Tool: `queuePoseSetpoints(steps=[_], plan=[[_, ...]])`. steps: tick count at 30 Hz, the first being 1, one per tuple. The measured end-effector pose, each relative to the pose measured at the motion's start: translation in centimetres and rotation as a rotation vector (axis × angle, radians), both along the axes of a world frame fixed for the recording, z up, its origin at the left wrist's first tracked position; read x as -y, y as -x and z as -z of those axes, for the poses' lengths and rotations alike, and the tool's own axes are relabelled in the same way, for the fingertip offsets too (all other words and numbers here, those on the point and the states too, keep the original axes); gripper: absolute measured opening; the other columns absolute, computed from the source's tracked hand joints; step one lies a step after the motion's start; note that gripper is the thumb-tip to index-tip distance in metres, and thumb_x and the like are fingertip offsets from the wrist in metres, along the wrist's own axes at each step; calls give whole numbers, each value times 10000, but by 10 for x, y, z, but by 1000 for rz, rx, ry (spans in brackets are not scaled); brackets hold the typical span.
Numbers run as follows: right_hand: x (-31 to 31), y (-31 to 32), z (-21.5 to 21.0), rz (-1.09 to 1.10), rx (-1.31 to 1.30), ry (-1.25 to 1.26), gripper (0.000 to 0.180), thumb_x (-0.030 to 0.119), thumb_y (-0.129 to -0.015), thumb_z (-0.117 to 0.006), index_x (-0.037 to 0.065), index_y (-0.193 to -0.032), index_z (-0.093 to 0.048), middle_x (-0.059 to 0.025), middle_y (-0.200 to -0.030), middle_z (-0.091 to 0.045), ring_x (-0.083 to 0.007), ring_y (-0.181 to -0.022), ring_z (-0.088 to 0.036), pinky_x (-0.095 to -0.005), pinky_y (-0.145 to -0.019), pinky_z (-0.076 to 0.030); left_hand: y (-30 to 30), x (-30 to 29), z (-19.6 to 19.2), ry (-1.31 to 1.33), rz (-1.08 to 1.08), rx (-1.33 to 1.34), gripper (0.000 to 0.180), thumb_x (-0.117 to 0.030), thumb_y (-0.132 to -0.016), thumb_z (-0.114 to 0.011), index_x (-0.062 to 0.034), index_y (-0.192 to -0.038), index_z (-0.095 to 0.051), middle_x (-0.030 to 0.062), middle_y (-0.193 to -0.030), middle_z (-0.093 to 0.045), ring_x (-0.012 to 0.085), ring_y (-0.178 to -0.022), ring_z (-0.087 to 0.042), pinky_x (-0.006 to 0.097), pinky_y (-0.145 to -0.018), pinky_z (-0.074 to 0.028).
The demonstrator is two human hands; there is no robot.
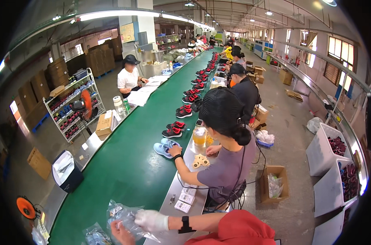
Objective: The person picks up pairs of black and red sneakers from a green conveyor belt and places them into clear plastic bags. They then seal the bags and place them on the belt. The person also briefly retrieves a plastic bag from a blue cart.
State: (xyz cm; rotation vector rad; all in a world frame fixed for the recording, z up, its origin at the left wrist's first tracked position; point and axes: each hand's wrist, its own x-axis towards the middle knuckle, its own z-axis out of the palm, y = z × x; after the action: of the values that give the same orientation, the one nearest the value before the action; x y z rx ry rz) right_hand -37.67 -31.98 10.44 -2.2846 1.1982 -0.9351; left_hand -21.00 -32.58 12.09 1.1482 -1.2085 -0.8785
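At the lower edge a clear plastic bag [121, 215] with light blue shoes inside is over the green conveyor belt. My right hand [152, 220], in a white glove with a black band at the wrist, grips the bag's right side. My bare left hand [122, 233] is closed on the near edge of the same bag, its fingers partly blurred. Just left of it lies a second clear bag [96, 236] of light blue shoes, cut off by the picture's rim.
Ahead on the right, a co-worker [228, 151] touches light blue shoes [166, 148] on the belt [124, 171]. Red-and-black shoes [172, 132] line up beyond. White label stacks [186, 199] lie on the metal side ledge. A dark blue bin [67, 173] stands at left.
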Motion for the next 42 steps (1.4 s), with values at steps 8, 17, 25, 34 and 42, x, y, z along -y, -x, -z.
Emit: queuePoseSetpoints(steps=[8,17,25,34,42], plan=[[41,-11,84,8,82,-288,317,169,-767,-617,35,-1052,-577,-149,-981,-606,-266,-894,-597,-378,-794,-482,49,-77,-12,-603,658,389,155,-132,-862,-575,11,-920,-589,93,-711,-570,148,-637,-526,301,-581,-450],[24,-11,44,-9,-227,-264,289,256,-790,-597,47,-986,-634,-178,-967,-643,-309,-877,-631,-419,-785,-494,-8,-50,16,-321,34,287,152,-99,-878,-559,24,-790,-541,24,-699,-532,94,-656,-455,262,-598,-402],[21,-4,18,-401,335,-454,205,186,-838,-557,41,-973,-609,-143,-896,-640,-299,-835,-622,-392,-733,-494,-2,39,-24,-145,-156,404,155,-119,-943,-478,2,-901,-565,-50,-665,-383,52,-593,-314,223,-524,-267],[155,139,65,315,-378,-56,391,451,-698,-676,170,-969,-674,-113,-975,-589,-299,-1026,-516,-420,-918,-344,51,61,-49,-100,3,424,133,-96,-914,-528,-2,-952,-615,-37,-686,-521,47,-573,-382,211,-504,-303],[164,100,105,311,-731,-343,344,515,-733,-614,214,-890,-676,-73,-877,-620,-231,-896,-585,-420,-848,-322,35,39,-42,-66,236,679,133,-43,-877,-550,6,-973,-628,59,-748,-601,75,-619,-483,229,-563,-396]])
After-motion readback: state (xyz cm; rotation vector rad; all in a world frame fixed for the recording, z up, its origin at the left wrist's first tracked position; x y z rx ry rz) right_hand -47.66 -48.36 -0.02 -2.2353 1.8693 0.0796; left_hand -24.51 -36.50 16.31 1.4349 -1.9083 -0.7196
